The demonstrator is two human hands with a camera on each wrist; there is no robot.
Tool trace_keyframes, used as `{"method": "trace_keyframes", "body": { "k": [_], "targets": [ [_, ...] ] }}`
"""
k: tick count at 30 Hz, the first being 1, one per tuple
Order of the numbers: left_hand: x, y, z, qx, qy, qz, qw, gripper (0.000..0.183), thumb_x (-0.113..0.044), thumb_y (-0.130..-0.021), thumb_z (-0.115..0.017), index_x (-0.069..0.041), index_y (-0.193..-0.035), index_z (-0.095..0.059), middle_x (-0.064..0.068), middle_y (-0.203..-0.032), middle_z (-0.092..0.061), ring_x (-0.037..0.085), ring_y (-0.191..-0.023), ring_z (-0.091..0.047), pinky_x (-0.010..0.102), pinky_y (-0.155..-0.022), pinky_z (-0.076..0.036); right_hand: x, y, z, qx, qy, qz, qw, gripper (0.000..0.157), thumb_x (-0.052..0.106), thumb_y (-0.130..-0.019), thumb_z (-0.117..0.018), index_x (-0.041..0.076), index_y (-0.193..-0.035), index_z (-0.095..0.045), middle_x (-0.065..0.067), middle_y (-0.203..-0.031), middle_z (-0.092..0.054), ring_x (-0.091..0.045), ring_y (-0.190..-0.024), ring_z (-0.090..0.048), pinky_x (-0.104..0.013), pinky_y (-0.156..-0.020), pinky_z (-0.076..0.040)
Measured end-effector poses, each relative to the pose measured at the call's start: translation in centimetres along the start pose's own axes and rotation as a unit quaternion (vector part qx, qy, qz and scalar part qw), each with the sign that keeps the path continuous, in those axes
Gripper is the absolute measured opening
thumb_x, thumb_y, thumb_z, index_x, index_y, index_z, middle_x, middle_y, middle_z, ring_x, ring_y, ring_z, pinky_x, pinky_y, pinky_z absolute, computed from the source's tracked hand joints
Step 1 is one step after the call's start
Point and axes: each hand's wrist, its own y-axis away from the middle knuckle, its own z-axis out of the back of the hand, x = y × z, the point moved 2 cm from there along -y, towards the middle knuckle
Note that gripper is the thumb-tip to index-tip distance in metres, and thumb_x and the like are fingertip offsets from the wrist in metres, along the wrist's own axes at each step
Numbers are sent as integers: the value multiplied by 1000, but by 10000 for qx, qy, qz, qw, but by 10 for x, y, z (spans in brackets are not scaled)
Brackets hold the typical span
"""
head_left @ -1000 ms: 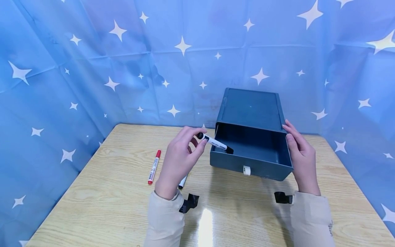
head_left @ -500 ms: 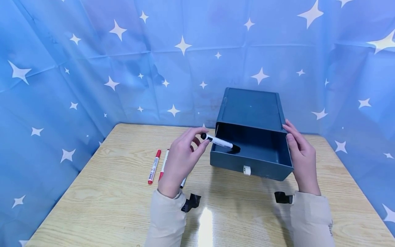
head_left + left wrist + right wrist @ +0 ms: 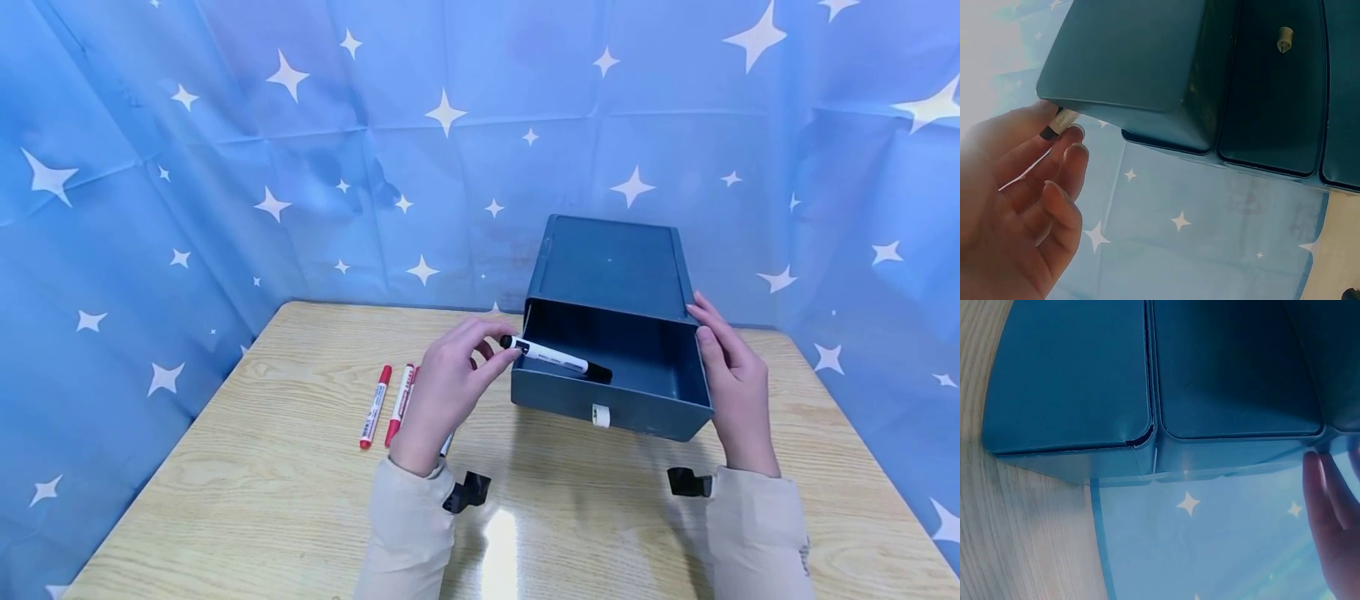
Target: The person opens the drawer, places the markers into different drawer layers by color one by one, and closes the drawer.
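Head view: left hand (image 3: 448, 385) pinched a black-capped marker (image 3: 555, 357) at the drawer (image 3: 555, 395); straight-fingered, right hand (image 3: 737, 383) touched the cabinet (image 3: 611, 265).

Curtained-off workspace: starry drapes (image 3: 465, 183), wooden table (image 3: 270, 467)

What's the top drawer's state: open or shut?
Open. The top drawer juts from the cabinet, its inside exposed in the head view, where the left hand holds a marker partly over it.
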Motion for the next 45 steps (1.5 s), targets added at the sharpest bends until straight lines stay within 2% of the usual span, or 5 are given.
{"method": "trace_keyframes", "body": {
  "k": [8,15,34,39,45],
  "targets": [
    [3,-2,-7,327,229,295,9988,26,-35,-85,-58,-23,-108,-62,-13,-101,-56,1,-81,-50,18,-64,-46,0,-1,0,-4,14,-10,10000,34,28,-95,-41,28,-128,-48,13,-137,-36,-5,-127,-30,-18,-97,-30],
    [4,-2,-9,529,362,383,9972,28,-38,-86,-54,-26,-110,-62,-14,-100,-54,3,-84,-50,22,-67,-46,0,-1,0,-39,41,-42,10000,34,29,-95,-41,29,-128,-49,13,-137,-37,-5,-127,-30,-19,-97,-30],
    [6,-1,-11,598,629,453,9952,28,-40,-87,-53,-25,-108,-64,-12,-97,-56,4,-81,-52,23,-68,-45,0,0,0,-22,-20,-56,10000,34,27,-95,-41,27,-128,-49,12,-137,-37,-5,-127,-30,-19,-98,-29],
    [7,-1,-12,634,749,602,9934,30,-43,-87,-52,-25,-109,-63,-11,-90,-55,6,-81,-52,24,-69,-45,10,3,0,-11,-36,-65,10000,34,26,-96,-41,24,-129,-48,10,-138,-37,-5,-127,-30,-18,-97,-29],
    [8,0,-12,760,904,846,9894,29,-46,-87,-51,-30,-108,-63,-14,-91,-54,6,-82,-52,27,-67,-46,25,7,-1,-12,-105,-58,9999,34,26,-96,-41,22,-129,-49,9,-137,-37,-5,-127,-30,-17,-97,-29]
  ]
}}
